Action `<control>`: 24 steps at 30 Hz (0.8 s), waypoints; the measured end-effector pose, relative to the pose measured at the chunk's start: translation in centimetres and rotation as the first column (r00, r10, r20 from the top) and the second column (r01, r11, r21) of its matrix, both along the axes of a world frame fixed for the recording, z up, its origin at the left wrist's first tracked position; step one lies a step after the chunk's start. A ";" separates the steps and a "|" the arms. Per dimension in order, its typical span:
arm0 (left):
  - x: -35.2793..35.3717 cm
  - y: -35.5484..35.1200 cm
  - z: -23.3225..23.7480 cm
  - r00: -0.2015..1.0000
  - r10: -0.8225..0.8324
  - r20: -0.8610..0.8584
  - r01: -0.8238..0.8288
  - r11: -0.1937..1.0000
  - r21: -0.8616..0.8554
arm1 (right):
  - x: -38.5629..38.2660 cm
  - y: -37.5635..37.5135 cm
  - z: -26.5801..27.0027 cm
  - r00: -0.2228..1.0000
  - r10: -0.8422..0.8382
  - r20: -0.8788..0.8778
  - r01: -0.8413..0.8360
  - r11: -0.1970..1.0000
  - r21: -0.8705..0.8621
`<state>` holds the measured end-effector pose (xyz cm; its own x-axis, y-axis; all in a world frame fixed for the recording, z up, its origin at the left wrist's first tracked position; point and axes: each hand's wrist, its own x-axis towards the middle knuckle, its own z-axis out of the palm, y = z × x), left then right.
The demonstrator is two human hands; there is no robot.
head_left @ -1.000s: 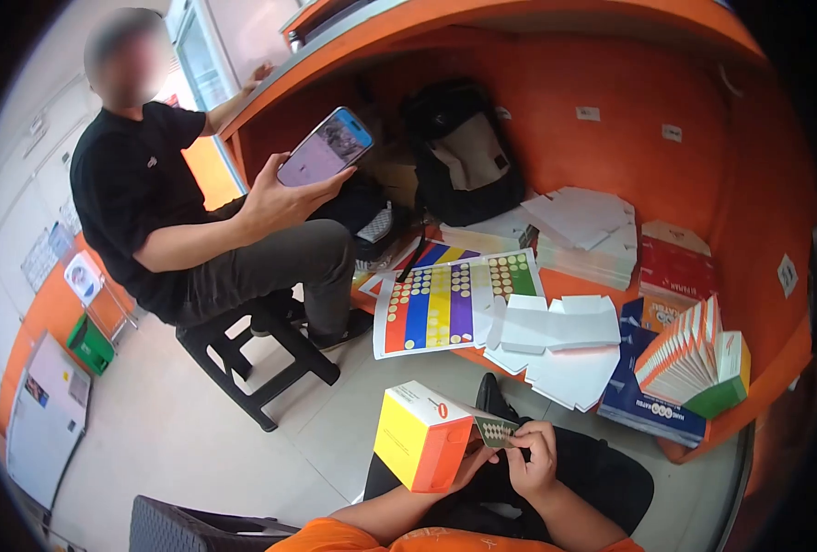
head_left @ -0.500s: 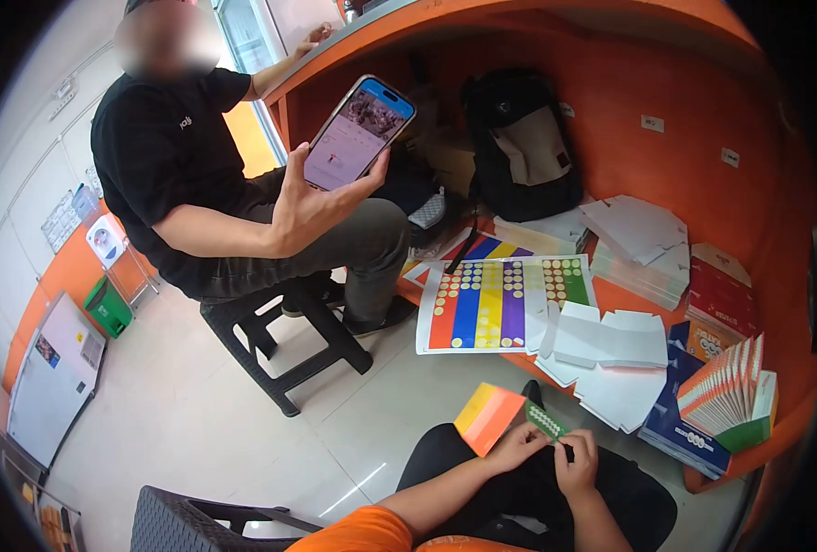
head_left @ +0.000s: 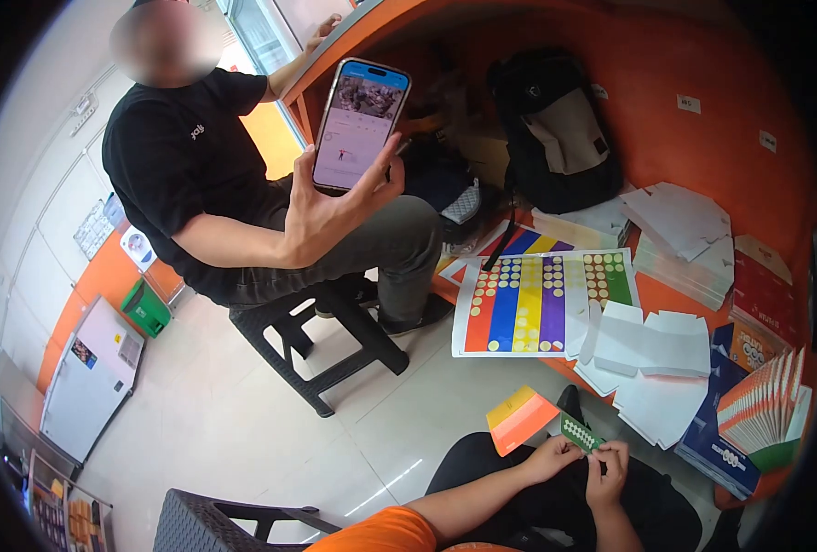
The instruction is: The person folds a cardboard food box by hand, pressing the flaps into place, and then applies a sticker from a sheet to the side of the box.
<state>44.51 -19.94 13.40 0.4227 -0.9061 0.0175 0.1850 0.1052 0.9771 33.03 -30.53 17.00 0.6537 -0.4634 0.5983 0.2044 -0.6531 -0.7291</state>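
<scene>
A folded card (head_left: 523, 420) with yellow and orange panels and a green panel bearing rows of white marks is held low over my lap. My left hand (head_left: 554, 458) grips its lower edge, near where the orange and green parts meet. At the end of the green panel, my right hand (head_left: 608, 471) pinches the card between thumb and fingers. Ahead of my hands lies a striped sheet (head_left: 482, 308) in red, blue, yellow, purple and green, with rows of round pale stickers. White flattened cardboard pieces (head_left: 650, 345) overlap its right side.
A fanned stack of similar cards (head_left: 760, 405) stands on a blue box (head_left: 717, 451) at right. Behind are more white cardboard (head_left: 680, 219), a red box (head_left: 763, 299) and a black backpack (head_left: 560, 138). Another person sits on a black stool (head_left: 335, 350), raising a phone (head_left: 361, 124).
The whole view has shifted, so most things appear further right. Both my hands keep their hold on the card. The other person's phone is more upright.
</scene>
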 end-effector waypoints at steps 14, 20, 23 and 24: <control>-0.5 0.1 0.5 0.999 0.035 -0.025 -0.036 0.999 -0.037 | -0.3 0.1 0.0 0.998 0.040 -0.053 -0.037 0.998 0.051; -0.6 0.1 0.3 0.999 0.023 -0.025 -0.023 0.999 -0.037 | -0.4 0.0 0.2 0.997 0.039 -0.074 -0.037 0.999 0.022; -0.5 -0.1 -0.9 0.999 0.010 -0.034 -0.012 0.999 -0.052 | -0.4 0.0 0.6 0.998 0.040 -0.053 -0.043 0.997 -0.070; -0.5 -0.1 -1.0 0.999 0.000 -0.053 -0.005 0.997 -0.077 | -0.4 0.0 0.4 0.998 0.038 -0.054 -0.042 0.997 -0.068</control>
<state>44.06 -20.06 12.38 0.4271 -0.9019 0.0644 0.2359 0.1799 0.9550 32.63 -30.55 17.39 0.7023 -0.3946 0.5925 0.1941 -0.6946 -0.6927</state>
